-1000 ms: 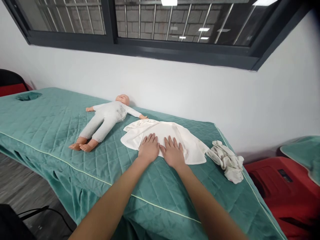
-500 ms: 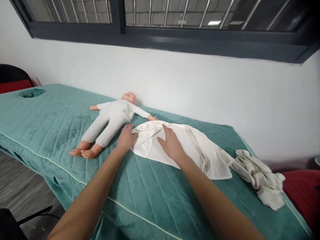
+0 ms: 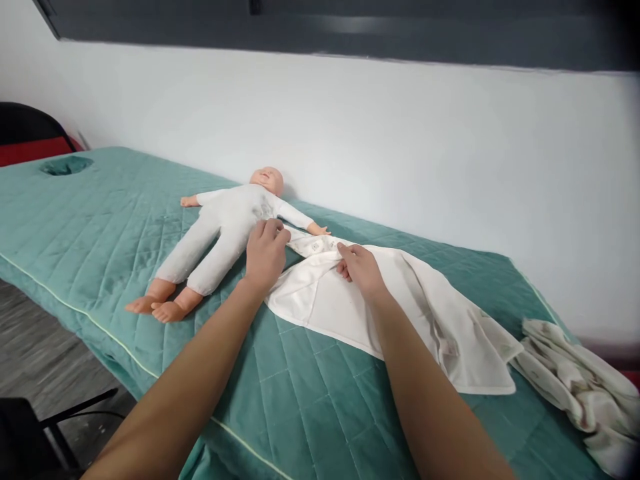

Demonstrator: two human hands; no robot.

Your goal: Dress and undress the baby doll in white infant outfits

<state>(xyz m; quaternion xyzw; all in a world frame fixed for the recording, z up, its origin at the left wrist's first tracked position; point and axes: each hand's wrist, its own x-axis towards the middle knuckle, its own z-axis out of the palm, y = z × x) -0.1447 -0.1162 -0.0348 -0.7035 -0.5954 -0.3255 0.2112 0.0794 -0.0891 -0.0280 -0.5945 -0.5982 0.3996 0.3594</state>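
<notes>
A white cloth garment (image 3: 345, 300) lies spread on the green quilted bed cover, its far edge partly lifted and folded to show a small print. My left hand (image 3: 267, 250) pinches the far left corner of this garment, close beside the doll's side. Farther right along the same edge, my right hand (image 3: 361, 268) grips the fabric between thumb and fingers. The baby doll (image 3: 233, 217) rests on its back left of the garment, with a white cloth body and bare plastic head, hands and feet. One doll hand lies just behind the garment's far edge.
A crumpled, printed white cloth (image 3: 580, 387) lies at the right end of the green bed cover (image 3: 310, 393). The white wall (image 3: 400, 153) runs along the bed's far side. A face hole (image 3: 67, 165) is at the left; a black and red chair (image 3: 33, 137) stands beyond.
Both hands have closed on the garment's far edge; the left moved away from me and lifted its corner. A printed part now shows. The view has tilted down.
</notes>
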